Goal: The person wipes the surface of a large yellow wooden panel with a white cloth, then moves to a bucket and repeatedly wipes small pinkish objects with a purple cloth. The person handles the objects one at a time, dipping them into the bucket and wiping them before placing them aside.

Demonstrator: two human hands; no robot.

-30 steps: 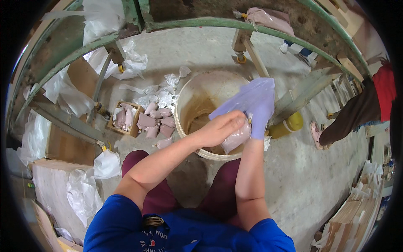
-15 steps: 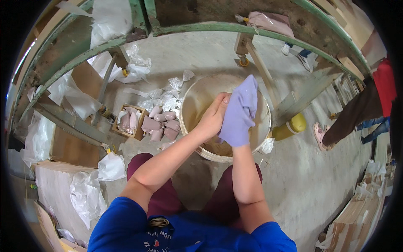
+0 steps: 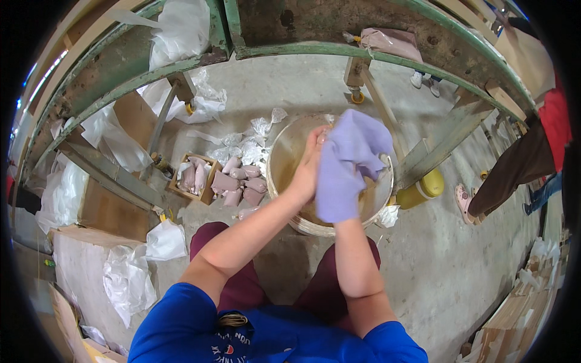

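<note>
A lavender cloth point(image 3: 350, 166) covers my right hand from the wrist up, so its fingers are hidden; whether it is worn or held I cannot tell. My left hand point(image 3: 307, 168) presses against the cloth's left edge. Its fingers are curled around something small and shiny by the fingertips, too covered to name. Both hands are over a large round tub point(image 3: 278, 199) with a pale rim and a tan, stained inside, standing on the floor between my knees.
Left of the tub lie several pinkish filled bags point(image 3: 232, 181), beside a wooden box point(image 3: 206, 194) of similar bags. Crumpled plastic point(image 3: 251, 149) lies behind them. A yellow-green container point(image 3: 422, 189) sits right of the tub. Green-edged benches point(image 3: 290, 51) arch across the far side. A person point(image 3: 505, 175) stands at right.
The cloth has spread out and shifted right at its top, with folds opening. My left hand has turned, its fingers now pointing up along the cloth's edge. The whole view has shifted slightly.
</note>
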